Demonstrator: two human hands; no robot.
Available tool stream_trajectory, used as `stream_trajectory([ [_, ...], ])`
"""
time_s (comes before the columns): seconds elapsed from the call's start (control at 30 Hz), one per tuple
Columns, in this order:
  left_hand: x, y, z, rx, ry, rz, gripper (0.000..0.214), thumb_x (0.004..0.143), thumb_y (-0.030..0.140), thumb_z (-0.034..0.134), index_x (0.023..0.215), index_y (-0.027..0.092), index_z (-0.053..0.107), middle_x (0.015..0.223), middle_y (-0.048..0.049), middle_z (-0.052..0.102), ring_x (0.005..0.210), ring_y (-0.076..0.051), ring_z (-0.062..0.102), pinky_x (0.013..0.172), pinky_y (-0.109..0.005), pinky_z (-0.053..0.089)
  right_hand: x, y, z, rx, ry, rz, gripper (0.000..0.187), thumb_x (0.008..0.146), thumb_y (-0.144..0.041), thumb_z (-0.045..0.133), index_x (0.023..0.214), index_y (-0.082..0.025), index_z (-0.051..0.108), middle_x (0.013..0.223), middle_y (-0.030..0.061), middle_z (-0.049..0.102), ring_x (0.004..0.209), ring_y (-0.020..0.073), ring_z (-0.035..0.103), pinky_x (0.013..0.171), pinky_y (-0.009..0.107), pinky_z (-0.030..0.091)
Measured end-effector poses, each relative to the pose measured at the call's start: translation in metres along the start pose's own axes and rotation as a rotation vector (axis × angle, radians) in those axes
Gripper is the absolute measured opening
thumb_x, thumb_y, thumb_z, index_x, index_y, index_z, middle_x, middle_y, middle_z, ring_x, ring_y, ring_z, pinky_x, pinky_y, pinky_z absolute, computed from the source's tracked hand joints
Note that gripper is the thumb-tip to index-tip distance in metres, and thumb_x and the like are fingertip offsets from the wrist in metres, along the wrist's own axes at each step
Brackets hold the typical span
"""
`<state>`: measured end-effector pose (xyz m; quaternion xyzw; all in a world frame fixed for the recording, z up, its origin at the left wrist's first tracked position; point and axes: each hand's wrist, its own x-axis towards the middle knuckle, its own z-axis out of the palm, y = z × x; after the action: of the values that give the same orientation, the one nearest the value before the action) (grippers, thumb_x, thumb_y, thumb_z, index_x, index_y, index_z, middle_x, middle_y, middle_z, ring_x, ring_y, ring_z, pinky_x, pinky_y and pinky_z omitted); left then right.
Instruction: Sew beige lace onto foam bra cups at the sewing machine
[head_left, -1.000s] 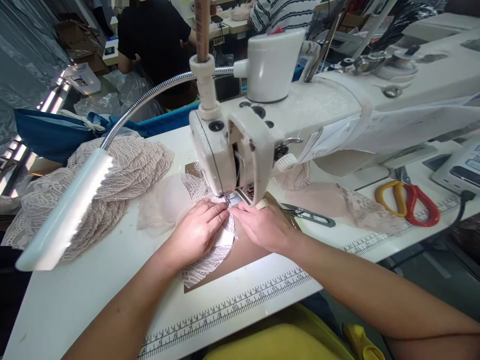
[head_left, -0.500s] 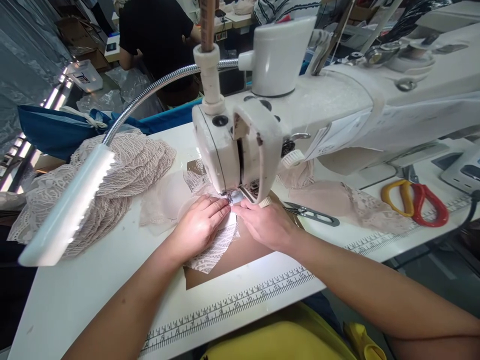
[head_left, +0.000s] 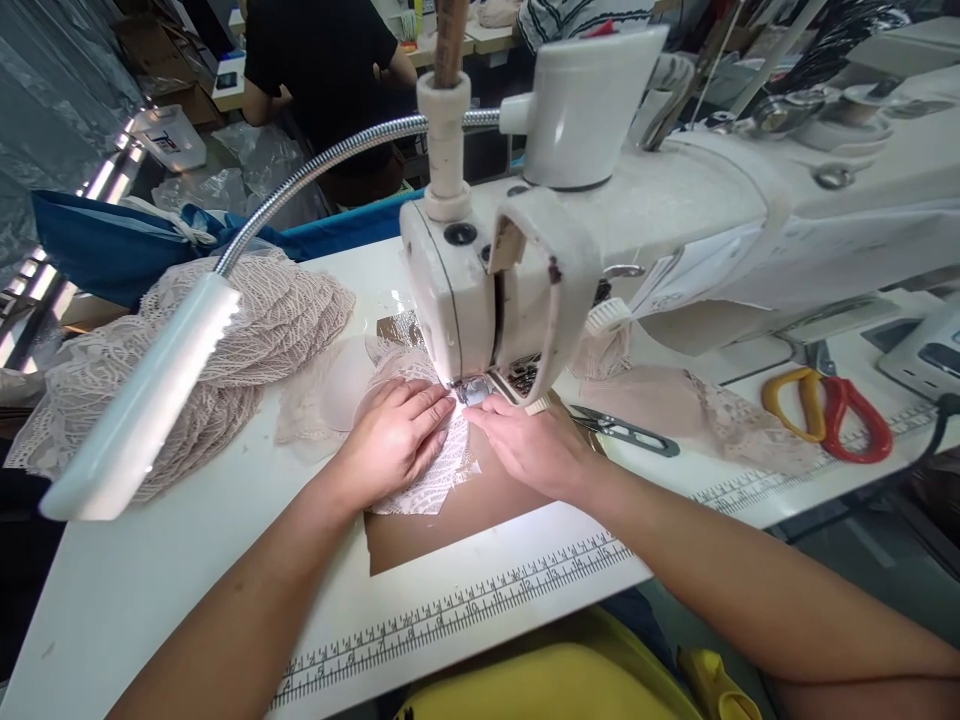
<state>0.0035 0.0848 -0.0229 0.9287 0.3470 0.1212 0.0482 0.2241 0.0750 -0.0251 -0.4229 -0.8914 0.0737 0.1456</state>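
A piece of pale pink lace fabric [head_left: 431,488] lies under the presser foot [head_left: 472,390] of a white sewing machine [head_left: 450,290]. My left hand [head_left: 397,435] rests flat on the lace, left of the foot, its fingers stretched toward the needle area. On the other side, my right hand [head_left: 525,440] is closed, with thumb and index finger pinching the lace edge close to the foot. The grip itself is partly hidden. A smooth beige cup piece [head_left: 346,385] joins the work to the left of my left hand.
Lace pieces [head_left: 247,320] are stacked at the left beneath a lit lamp [head_left: 150,400]. Thread snips [head_left: 626,430] lie right of my right hand, with red-and-yellow-handled scissors [head_left: 855,420] farther right. A printed ruler [head_left: 450,620] runs along the table front. A person in black [head_left: 322,80] sits beyond.
The lace has slid away from me under the foot, and its lower edge is now nearer my left hand. Both hands stay close to the foot. The view has shifted slightly.
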Motion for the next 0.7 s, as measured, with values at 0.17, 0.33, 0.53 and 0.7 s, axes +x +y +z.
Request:
stream_trajectory([
  [0.17,-0.002,0.001,-0.003,0.037,-0.024,-0.01,0.035,0.093,0.029,0.046,0.122,0.014,0.057,0.125,-0.0163,0.059,0.116,-0.033,0.05,0.094,-0.05,0.041,-0.002,0.002,-0.001,-0.014,0.015,-0.025,0.033,0.088,-0.014,0.046,0.112,-0.022,0.067,0.09,0.003,0.066,0.07,0.0148,0.05,0.066,0.028,0.034],
  [0.33,-0.008,0.006,-0.004,-0.028,0.01,0.037,0.035,0.092,0.033,0.05,0.121,0.015,0.056,0.122,-0.0141,0.059,0.109,-0.029,0.052,0.093,-0.045,0.042,-0.005,0.004,-0.001,0.021,0.042,-0.078,0.032,0.087,-0.012,0.046,0.109,-0.02,0.068,0.085,0.0028,0.065,0.071,0.0155,0.049,0.069,0.029,0.034],
  [0.53,-0.009,0.013,-0.002,-0.024,0.052,-0.052,0.024,0.094,0.031,0.047,0.083,0.016,0.063,0.074,-0.0067,0.059,0.072,-0.02,0.052,0.066,-0.033,0.042,-0.006,0.006,0.002,0.068,0.057,-0.027,0.03,0.085,-0.01,0.045,0.101,-0.019,0.07,0.074,0.0029,0.059,0.066,0.0153,0.045,0.065,0.029,0.032],
  [0.7,-0.009,0.013,-0.004,-0.14,0.062,-0.077,0.023,0.094,0.024,0.047,0.077,0.015,0.059,0.07,-0.0052,0.057,0.068,-0.017,0.048,0.063,-0.029,0.039,-0.006,0.005,0.001,0.119,0.06,-0.042,0.031,0.085,-0.009,0.044,0.101,-0.018,0.069,0.077,0.0031,0.06,0.062,0.0134,0.043,0.059,0.027,0.03],
])
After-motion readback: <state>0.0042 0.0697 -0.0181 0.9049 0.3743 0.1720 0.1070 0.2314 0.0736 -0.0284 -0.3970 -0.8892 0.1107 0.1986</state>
